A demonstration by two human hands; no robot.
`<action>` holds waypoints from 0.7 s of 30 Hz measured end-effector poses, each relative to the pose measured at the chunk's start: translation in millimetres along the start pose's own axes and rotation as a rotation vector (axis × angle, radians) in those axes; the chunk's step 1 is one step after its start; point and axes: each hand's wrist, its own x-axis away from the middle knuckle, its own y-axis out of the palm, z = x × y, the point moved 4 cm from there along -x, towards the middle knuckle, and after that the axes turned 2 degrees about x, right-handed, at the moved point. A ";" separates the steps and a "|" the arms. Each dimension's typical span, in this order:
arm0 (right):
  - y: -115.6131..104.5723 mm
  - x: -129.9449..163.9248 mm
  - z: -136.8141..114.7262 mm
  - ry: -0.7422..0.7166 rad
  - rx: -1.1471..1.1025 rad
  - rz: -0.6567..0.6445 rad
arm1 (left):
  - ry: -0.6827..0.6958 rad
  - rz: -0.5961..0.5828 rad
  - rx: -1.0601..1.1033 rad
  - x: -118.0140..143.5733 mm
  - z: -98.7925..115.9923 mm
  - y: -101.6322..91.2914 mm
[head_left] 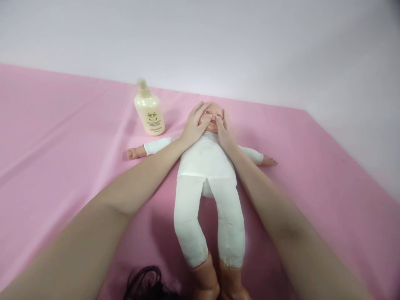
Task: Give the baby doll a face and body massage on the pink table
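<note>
A baby doll (206,156) with a white cloth body lies on its back, its head at the far end and its feet toward me. My left hand (196,124) rests along one side of the doll's face, fingers stretched out up the temple and thumb on the cheek beside the nose. On the opposite cheek lies my right hand (225,130), also open, its thumb pointing up near the nose and mouth. Both palms touch the doll's head (213,109) without closing round it. The far sides of my fingers are partly hidden.
A pale yellow pump bottle (151,116) stands upright to the left of the doll's head. Everything rests on a pink cloth (78,137) with a few creases. A white wall or surface (200,41) lies beyond its edge. Dark hair (148,285) shows at the bottom.
</note>
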 end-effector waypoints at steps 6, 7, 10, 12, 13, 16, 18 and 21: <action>-1.1 -0.9 -1.0 -0.009 0.010 -0.004 | 0.004 -0.009 0.020 -0.9 0.5 -0.1; -1.7 -0.8 -1.6 -0.004 0.014 0.002 | 0.000 -0.011 0.019 -1.2 0.0 0.0; -3.9 0.4 -5.2 0.000 0.035 0.012 | -0.008 -0.009 0.018 -2.4 -2.1 0.6; -5.4 1.4 -8.4 -0.007 0.054 0.012 | -0.003 -0.001 0.024 -3.4 -3.1 0.8; -6.0 1.8 -9.7 -0.009 0.061 0.013 | -0.001 0.002 0.029 -3.9 -3.3 0.9; -7.0 2.8 -11.4 -0.008 0.060 0.023 | 0.001 -0.001 0.026 -4.7 -2.1 0.8; -6.8 3.3 -11.0 -0.006 0.057 0.029 | -0.001 -0.008 0.007 -4.5 -0.5 0.8; -5.5 3.8 -9.3 0.002 0.062 0.026 | -0.011 -0.013 -0.013 -3.5 0.9 1.0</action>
